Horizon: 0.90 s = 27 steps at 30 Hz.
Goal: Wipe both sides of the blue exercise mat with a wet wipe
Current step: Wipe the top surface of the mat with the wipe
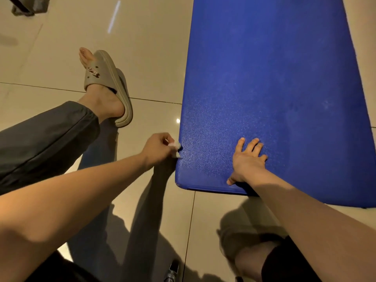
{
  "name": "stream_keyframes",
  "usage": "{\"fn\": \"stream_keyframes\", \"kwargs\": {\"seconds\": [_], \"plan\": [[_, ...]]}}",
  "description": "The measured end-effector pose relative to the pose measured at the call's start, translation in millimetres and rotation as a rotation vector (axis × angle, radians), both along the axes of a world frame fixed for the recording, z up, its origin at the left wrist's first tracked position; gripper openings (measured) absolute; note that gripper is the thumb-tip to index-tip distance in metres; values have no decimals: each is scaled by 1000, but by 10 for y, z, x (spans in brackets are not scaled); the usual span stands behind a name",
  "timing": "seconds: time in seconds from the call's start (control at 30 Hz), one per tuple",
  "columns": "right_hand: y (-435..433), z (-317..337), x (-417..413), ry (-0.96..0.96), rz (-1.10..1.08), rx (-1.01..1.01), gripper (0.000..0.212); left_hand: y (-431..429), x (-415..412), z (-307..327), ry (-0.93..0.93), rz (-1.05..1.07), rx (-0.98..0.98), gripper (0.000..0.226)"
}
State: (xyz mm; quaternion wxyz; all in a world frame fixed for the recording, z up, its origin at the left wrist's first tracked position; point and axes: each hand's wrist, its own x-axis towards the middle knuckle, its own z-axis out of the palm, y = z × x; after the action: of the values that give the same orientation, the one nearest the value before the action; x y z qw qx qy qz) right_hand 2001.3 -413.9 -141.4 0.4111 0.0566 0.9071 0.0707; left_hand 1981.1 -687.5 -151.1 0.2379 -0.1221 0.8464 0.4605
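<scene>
Blue mat [274, 88]: deep colour, fine pebbled surface, rounded corners, thin rim showing at the near end. It lies flat on the tiled floor [142, 47], with its long axis running straight away from the person and a short end nearest them. A bunched white wipe [176, 146] touches its left edge, and the left hand [156, 148] has its grip closed, pinching it. The right hand [247, 159] has its grip open, fingers spread flat on the mat. A slipper [109, 82] sits off to the left.

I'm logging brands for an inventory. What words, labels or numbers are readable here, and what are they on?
Slipper: dark script lettering on the strap, too blurred to read.
Blue exercise mat: no text visible on the side showing.
No other writing shows.
</scene>
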Motion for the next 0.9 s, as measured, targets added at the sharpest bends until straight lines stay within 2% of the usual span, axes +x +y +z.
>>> {"fn": "stream_keyframes", "kwargs": {"seconds": [0.1, 0.27, 0.43, 0.5, 0.57, 0.63, 0.73, 0.77, 0.8, 0.9], "plan": [[20, 0, 9, 15, 8, 1, 161, 77, -36, -93, -37, -54, -24, 19], [19, -17, 11, 14, 10, 2, 161, 61, 422, -211, -95, -100, -9, 21], [41, 22, 31, 36, 2, -23, 162, 141, 688, -164, -70, -149, -105, 19], [75, 44, 52, 45, -7, -51, 160, 132, 799, -109, -116, -272, -131, 15], [106, 69, 115, 54, -44, -79, 154, 115, 986, -80, -199, -511, -200, 10], [85, 93, 223, 132, -83, -107, 133, 139, 1103, -46, -221, -587, -219, 11], [-115, 136, 488, 402, -82, -257, 55, 175, 892, -18, -261, -313, -43, 10], [-247, 151, 550, 430, -110, -364, 39, 162, 773, 14, -277, -211, 4, 10], [-410, 169, 616, 403, -181, -494, 33, 122, 659, 62, -311, -131, 31, 8], [-895, 220, 835, 254, -420, -810, 37, 23, 498, 215, -433, -32, 129, 9]]}}
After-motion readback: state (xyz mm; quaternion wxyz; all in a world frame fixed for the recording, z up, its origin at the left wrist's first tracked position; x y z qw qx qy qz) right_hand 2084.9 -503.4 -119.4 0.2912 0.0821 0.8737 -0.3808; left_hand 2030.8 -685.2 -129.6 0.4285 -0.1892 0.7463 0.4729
